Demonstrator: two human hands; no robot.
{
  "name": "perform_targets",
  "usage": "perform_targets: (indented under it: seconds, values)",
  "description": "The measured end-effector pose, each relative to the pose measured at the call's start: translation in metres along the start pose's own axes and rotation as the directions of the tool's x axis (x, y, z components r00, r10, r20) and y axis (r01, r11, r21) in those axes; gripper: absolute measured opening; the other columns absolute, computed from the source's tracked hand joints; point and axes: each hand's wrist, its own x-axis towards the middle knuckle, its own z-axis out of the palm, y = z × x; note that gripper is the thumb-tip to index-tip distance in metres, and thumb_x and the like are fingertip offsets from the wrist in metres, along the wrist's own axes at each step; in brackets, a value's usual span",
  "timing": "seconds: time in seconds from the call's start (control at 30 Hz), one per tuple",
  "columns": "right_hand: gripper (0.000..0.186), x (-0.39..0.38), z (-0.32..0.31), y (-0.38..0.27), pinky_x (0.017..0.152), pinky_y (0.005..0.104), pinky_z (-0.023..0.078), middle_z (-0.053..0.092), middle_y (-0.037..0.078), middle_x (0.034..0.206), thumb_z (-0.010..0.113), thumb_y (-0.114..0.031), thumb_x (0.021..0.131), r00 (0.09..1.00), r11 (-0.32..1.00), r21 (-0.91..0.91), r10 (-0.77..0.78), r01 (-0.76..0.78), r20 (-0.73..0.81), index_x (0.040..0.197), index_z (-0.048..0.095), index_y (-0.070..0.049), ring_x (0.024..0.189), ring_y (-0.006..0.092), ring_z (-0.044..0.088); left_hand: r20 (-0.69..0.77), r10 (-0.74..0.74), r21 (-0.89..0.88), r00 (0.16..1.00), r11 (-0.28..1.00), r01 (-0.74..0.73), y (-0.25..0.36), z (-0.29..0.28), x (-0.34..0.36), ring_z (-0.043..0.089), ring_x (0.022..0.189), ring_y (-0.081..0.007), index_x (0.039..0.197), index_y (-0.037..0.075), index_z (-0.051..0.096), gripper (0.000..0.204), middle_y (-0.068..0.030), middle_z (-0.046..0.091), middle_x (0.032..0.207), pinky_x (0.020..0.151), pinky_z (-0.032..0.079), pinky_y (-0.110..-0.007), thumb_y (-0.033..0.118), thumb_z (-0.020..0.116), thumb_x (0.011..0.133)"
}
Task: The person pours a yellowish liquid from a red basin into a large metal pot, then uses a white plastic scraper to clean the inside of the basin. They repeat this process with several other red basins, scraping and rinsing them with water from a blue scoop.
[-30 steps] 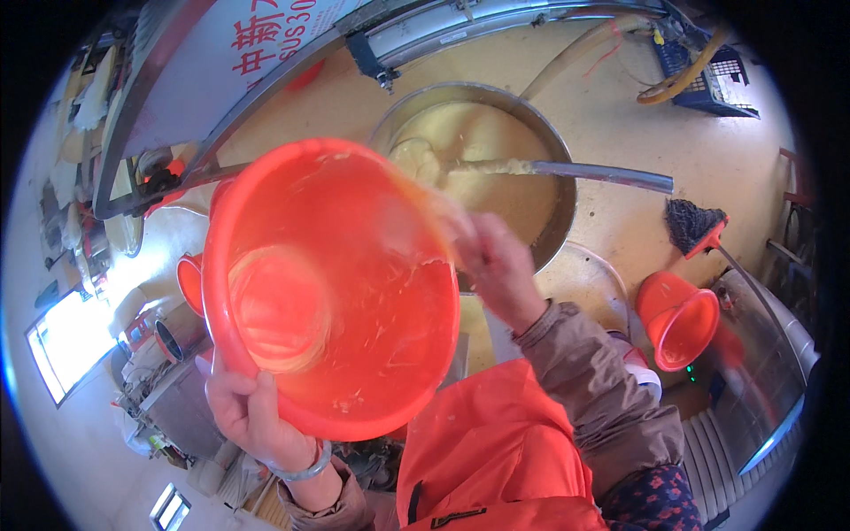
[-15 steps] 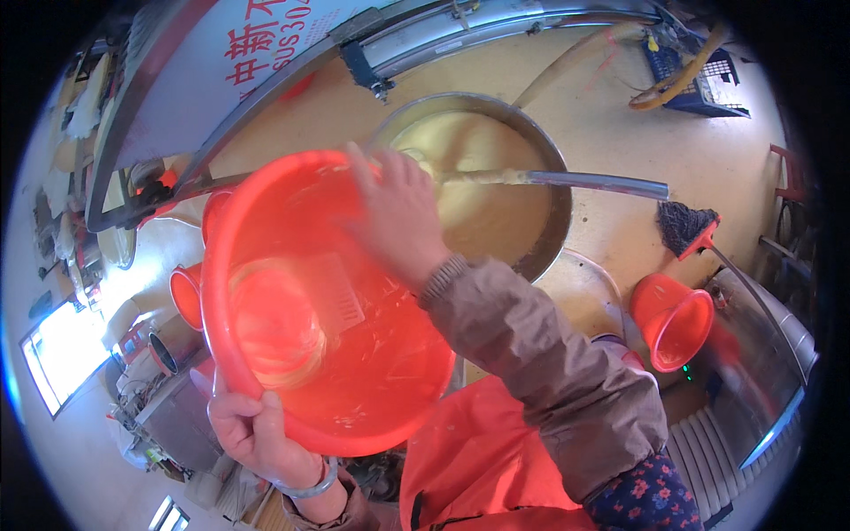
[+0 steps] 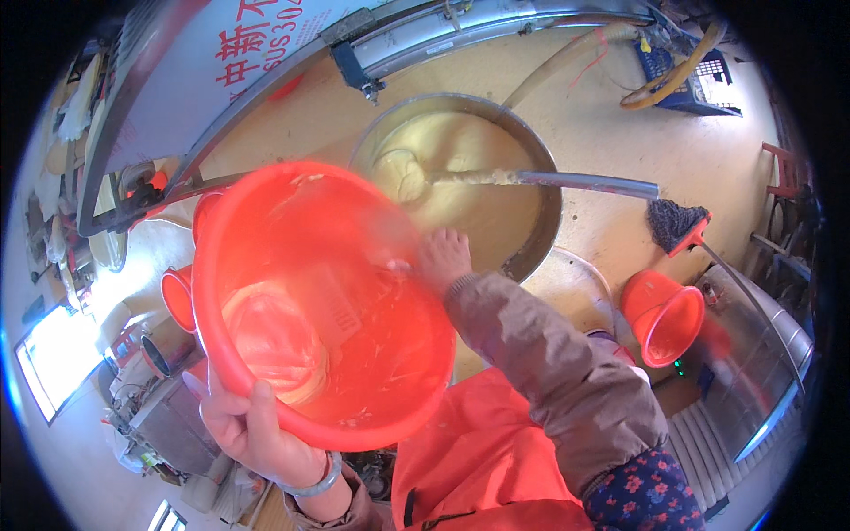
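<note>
A large red plastic basin (image 3: 354, 403) is tilted toward me, with pale wet residue on its inner wall. My left hand (image 3: 257, 434), wearing a bracelet, is closed round its near-left rim. My right hand (image 3: 443, 261) is at the opposite, right-hand rim with its fingers bent. A blurred patch beside those fingers hides part of the rim, and what they hold cannot be made out. Beyond the basin stands a round metal vat (image 3: 551, 217) of thick yellowish liquid. A long-handled ladle (image 3: 589, 182) lies across it, its bowl in the liquid.
A red bucket (image 3: 664, 319) is at the right, near a dark-headed mop (image 3: 677, 226). Smaller red containers (image 3: 180, 299) are left of the basin. A blue crate (image 3: 686, 80) and yellowish hose (image 3: 677, 84) lie far right. A large metal-framed panel (image 3: 177, 84) rises far left.
My right hand has moved down and right along the basin's rim, out from over its interior. The basin has shifted slightly, still in my left hand.
</note>
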Motion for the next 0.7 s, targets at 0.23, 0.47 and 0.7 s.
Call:
perform_targets:
  seconds: [0.23,0.47,0.7]
  values:
    - [0.077,-0.044,-0.051,0.027,0.08,0.0449,0.041,0.06,0.018,0.09,0.032,-0.069,0.086,0.925,0.969,0.195,-0.211,0.154,0.316,0.079,0.067,-0.001,0.094,0.035,0.055,-0.092,-0.034,0.122,0.995,0.992,0.045,0.006,-0.001,-0.002,0.053,0.102,-0.0224,0.08,0.007,0.044,0.016,-0.0175,0.056,0.115,0.093,0.042,-0.038,-0.007,0.051,0.076]
    - [0.069,-0.013,-0.048,0.071,0.083,0.0434,0.044,0.06,0.019,0.103,0.035,-0.063,0.089,0.911,0.815,0.51,0.052,-0.276,0.41,0.09,0.067,-0.001,0.101,0.0358,0.054,-0.163,-0.072,0.055,0.984,0.995,0.082,-0.005,-0.035,0.004,0.053,0.095,-0.0192,0.078,0.008,0.044,0.014,-0.0105,0.057,0.103,0.091,0.042,-0.035,-0.004,0.051,0.075]
    - [0.059,0.015,-0.044,0.009,0.089,0.0467,0.041,0.052,0.023,0.117,0.043,-0.055,0.089,0.965,0.983,0.102,-0.128,0.155,-0.23,0.114,0.057,-0.003,0.104,0.0368,0.052,-0.194,-0.054,0.045,0.98,0.997,0.064,-0.013,-0.046,-0.002,0.052,0.095,-0.0186,0.076,0.007,0.04,0.015,-0.013,0.057,0.104,0.09,0.042,-0.036,-0.002,0.051,0.075]
